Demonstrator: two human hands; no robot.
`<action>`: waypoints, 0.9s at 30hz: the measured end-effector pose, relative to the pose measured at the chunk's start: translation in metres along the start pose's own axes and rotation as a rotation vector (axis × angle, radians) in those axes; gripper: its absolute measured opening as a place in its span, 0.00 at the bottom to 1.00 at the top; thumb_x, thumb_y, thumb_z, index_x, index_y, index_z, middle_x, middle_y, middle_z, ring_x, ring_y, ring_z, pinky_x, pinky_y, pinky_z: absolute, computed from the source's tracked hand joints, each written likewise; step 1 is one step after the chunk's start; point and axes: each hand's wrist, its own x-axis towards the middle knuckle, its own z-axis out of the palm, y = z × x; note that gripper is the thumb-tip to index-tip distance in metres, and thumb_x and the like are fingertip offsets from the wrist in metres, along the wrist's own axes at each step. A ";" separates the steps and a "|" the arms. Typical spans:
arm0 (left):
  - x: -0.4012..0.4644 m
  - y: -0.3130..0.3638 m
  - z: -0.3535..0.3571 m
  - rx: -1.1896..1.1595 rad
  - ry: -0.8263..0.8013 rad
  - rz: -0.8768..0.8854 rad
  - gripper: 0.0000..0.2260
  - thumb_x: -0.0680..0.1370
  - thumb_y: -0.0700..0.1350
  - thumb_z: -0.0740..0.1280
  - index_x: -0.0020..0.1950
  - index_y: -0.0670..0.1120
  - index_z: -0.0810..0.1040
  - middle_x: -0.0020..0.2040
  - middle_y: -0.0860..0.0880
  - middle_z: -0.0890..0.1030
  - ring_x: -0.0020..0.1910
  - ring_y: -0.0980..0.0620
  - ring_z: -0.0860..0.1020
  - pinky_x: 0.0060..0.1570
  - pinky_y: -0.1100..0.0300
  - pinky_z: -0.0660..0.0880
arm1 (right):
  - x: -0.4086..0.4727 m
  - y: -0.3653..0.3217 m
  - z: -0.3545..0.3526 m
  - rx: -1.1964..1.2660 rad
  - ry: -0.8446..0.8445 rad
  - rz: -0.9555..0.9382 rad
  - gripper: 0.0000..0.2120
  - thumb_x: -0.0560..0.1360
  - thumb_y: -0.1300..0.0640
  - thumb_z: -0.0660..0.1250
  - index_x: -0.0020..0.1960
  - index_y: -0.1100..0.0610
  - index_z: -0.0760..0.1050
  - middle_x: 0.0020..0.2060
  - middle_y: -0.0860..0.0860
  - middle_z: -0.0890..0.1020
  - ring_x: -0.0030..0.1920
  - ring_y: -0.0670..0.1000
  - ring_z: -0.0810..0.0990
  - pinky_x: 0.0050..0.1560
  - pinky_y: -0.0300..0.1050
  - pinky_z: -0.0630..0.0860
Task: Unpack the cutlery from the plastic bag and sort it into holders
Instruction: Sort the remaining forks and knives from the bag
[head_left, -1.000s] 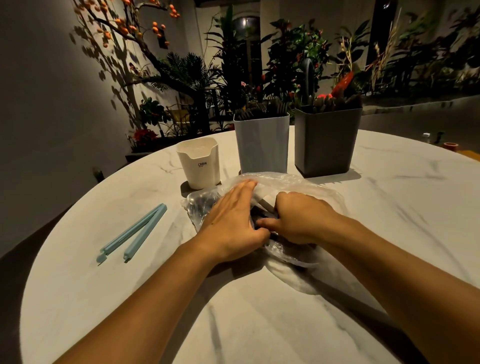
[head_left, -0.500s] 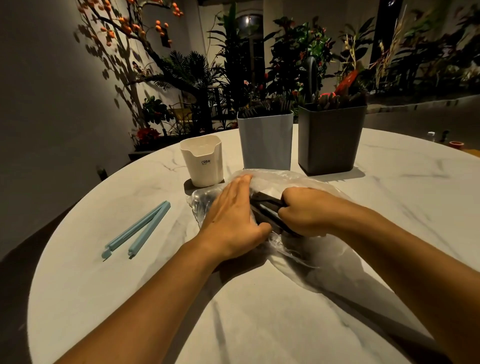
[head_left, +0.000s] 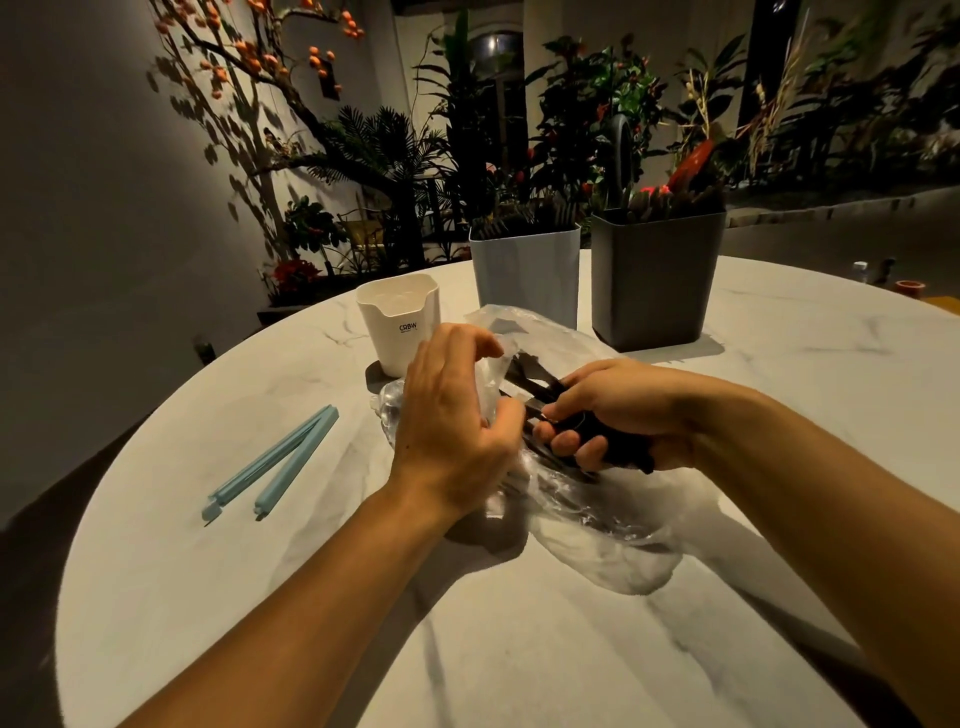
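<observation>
head view: right hand (head_left: 618, 410) curls round a bundle of dark cutlery (head_left: 530, 382) at the mouth of the plastic bag (head_left: 597, 514) on the tabletop (head_left: 311, 597), while left hand (head_left: 452, 410) pinches the film. best to pull the bundle straight out, film held back, so nothing snags before the holders (head_left: 524, 275).

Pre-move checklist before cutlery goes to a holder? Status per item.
1. Right hand grips black cutlery: ok.
2. Left hand holds bag edge: ok.
3. Cutlery fully out of the bag: not ok, tips at the opening.
4. White holder upright, open: ok.
5. Room in blue holder and grey holder: cannot tell.
6. Cutlery type in hand: cannot tell.
</observation>
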 end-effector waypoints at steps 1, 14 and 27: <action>0.000 -0.001 0.000 0.001 0.012 -0.001 0.15 0.71 0.47 0.66 0.57 0.47 0.73 0.54 0.53 0.75 0.52 0.52 0.74 0.57 0.56 0.75 | -0.001 0.000 0.001 0.004 -0.020 0.010 0.07 0.83 0.63 0.57 0.56 0.64 0.72 0.38 0.57 0.76 0.32 0.47 0.72 0.24 0.33 0.69; 0.008 -0.011 -0.008 -0.123 -0.066 -0.576 0.07 0.85 0.46 0.55 0.63 0.51 0.65 0.64 0.48 0.75 0.54 0.51 0.73 0.48 0.61 0.70 | -0.036 -0.004 -0.029 -0.250 -0.079 -0.187 0.10 0.82 0.62 0.59 0.60 0.64 0.74 0.36 0.57 0.79 0.29 0.48 0.73 0.24 0.35 0.69; 0.023 0.040 -0.006 -0.819 -0.318 -0.554 0.19 0.84 0.54 0.57 0.52 0.40 0.79 0.38 0.48 0.80 0.38 0.55 0.79 0.47 0.61 0.77 | -0.008 0.014 -0.013 0.018 -0.180 -0.435 0.10 0.83 0.57 0.58 0.57 0.62 0.74 0.37 0.54 0.76 0.31 0.47 0.71 0.28 0.35 0.70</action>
